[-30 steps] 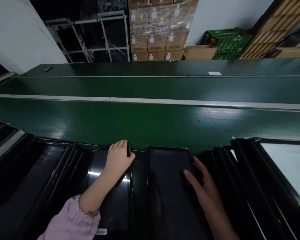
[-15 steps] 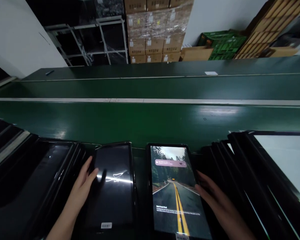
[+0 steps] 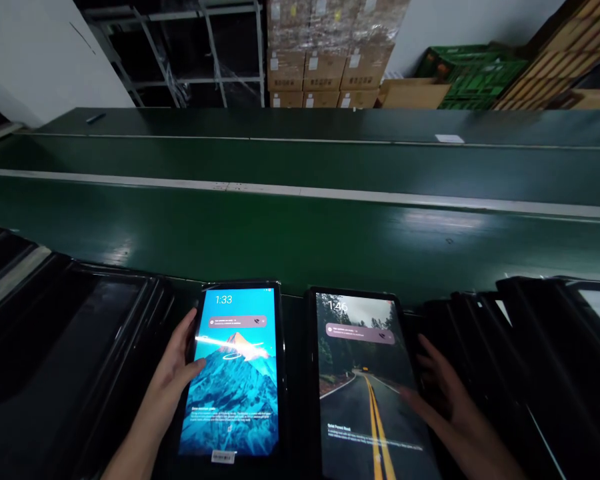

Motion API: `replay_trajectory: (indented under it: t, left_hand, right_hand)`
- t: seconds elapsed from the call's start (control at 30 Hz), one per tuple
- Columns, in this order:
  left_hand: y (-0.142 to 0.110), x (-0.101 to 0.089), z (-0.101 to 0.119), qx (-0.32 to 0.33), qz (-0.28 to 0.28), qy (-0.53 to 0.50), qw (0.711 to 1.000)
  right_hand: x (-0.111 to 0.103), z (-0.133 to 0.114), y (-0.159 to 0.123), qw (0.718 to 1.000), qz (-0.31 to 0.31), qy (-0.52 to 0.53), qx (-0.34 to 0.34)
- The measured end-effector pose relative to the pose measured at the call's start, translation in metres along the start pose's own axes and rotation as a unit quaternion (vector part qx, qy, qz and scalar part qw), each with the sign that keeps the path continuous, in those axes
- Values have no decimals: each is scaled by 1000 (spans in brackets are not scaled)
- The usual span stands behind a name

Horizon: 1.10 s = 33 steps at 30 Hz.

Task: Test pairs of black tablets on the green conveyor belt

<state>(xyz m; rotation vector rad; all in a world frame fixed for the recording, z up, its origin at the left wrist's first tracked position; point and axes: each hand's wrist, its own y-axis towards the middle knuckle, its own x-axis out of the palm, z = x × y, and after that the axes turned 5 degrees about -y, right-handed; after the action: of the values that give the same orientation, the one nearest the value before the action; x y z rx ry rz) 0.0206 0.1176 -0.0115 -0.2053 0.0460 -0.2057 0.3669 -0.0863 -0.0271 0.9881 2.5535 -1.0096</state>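
Two black tablets lie side by side, upright on their long edges toward me. The left tablet (image 3: 233, 373) is lit with a blue mountain lock screen showing 1:33. My left hand (image 3: 167, 373) grips its left edge, thumb on the glass. The right tablet (image 3: 365, 393) is lit with a forest road picture. My right hand (image 3: 443, 400) lies at that tablet's lower right edge, fingers apart, holding nothing. A small barcode label (image 3: 223, 457) sits below the left tablet's screen.
Stacks of black tablets (image 3: 80, 320) lie to the left, and more (image 3: 545, 347) to the right. Beyond them runs a green conveyor belt (image 3: 300, 227) with a white strip. Cardboard boxes (image 3: 325, 67), green crates (image 3: 473, 77) and a metal shelf (image 3: 175, 53) stand behind it.
The left tablet's dark screen has lit up blue. The right tablet, dark at first, lit earlier. My left hand has moved from the top edge to the left edge.
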Motion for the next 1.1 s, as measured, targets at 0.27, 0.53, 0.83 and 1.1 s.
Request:
replay_trajectory:
  t: [0.27,0.53,0.83,1.1]
  left_hand:
    - [7,-16,-9,32,-57,165,984]
    - [26,9,5,-7,79,73,994]
    - [37,7,3,33,60,46,997]
    - [38,-1,-4,48,32,18,998]
  right_hand:
    - [7,-18,0,995,49,57,59]
    - [4,-18,-2,996,40,62,49]
    - [0,-8,-6,999,22,50,3]
    - [1,-5,-23,971,132,-108,-166]
